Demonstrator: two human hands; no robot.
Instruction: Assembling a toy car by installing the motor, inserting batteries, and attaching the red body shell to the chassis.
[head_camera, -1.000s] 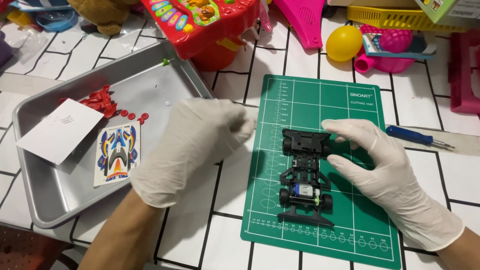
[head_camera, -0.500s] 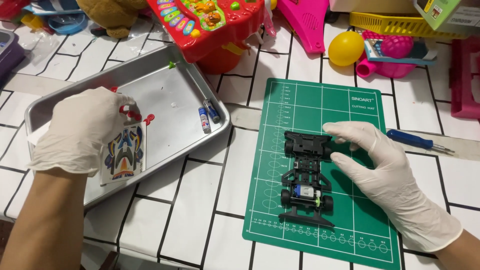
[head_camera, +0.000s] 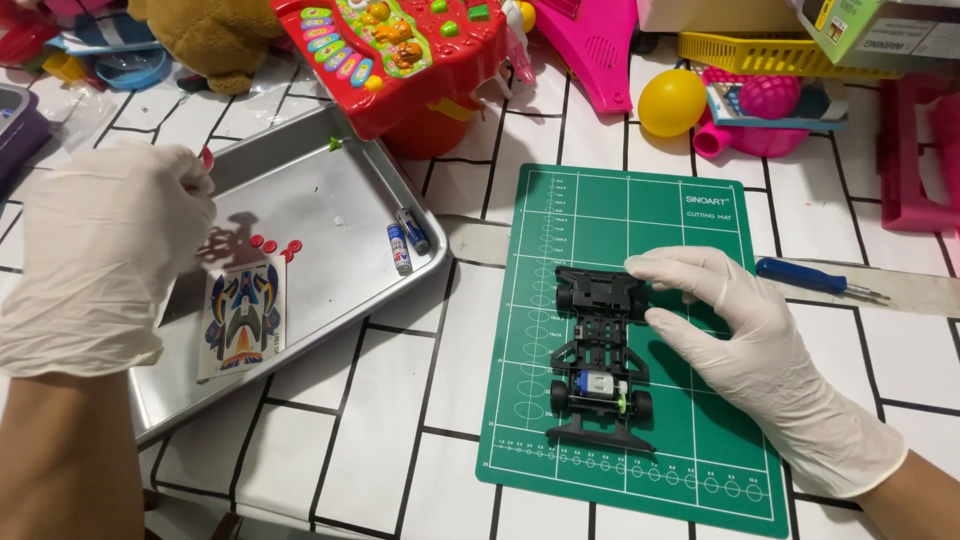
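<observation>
Right hand (head_camera: 740, 345): gloved, fingers spread flat, fingertips resting on the rear right corner of the chassis (head_camera: 597, 355); nothing pinched.
Left hand (head_camera: 100, 250): gloved, raised over the left end of the tray (head_camera: 330, 190), fingers curled together, seemingly pinching a small red part (head_camera: 206, 157) at the fingertips; grip itself not fully visible.

Chassis: small black toy-car frame, four wheels, motor (head_camera: 598, 386) exposed near the front bumper. Lies lengthwise mid-mat, under the right fingertips, well apart from the left hand. Judged light, stiff, thin plastic; likely brittle at clips and bumper. Likely to roll on its wheels. Best held by the side rails between the axles, not by the motor or bumper.

Mat (head_camera: 700, 210): green cutting mat, gridded, flat on the tabletop (head_camera: 390, 400).

Tray: shallow, metal, left of the mat. Contents: sticker sheet (head_camera: 242, 318), colourful, near the left hand; loose red parts (head_camera: 272, 245), small, just above the sheet; two batteries (head_camera: 405, 238), side by side near the right rim; small green piece (head_camera: 333, 144) at the far edge. Red parts judged tiny, light, easily dropped.

Screwdriver (head_camera: 812, 277): blue handle, right of the mat, just beyond the right hand.

Tabletop: white tile pattern, dark lines.

Far edge: red toy keyboard (head_camera: 400, 45), plush toy (head_camera: 215, 40), yellow ball (head_camera: 671, 101), pink toys (head_camera: 600, 50), yellow basket (head_camera: 745, 50).
</observation>
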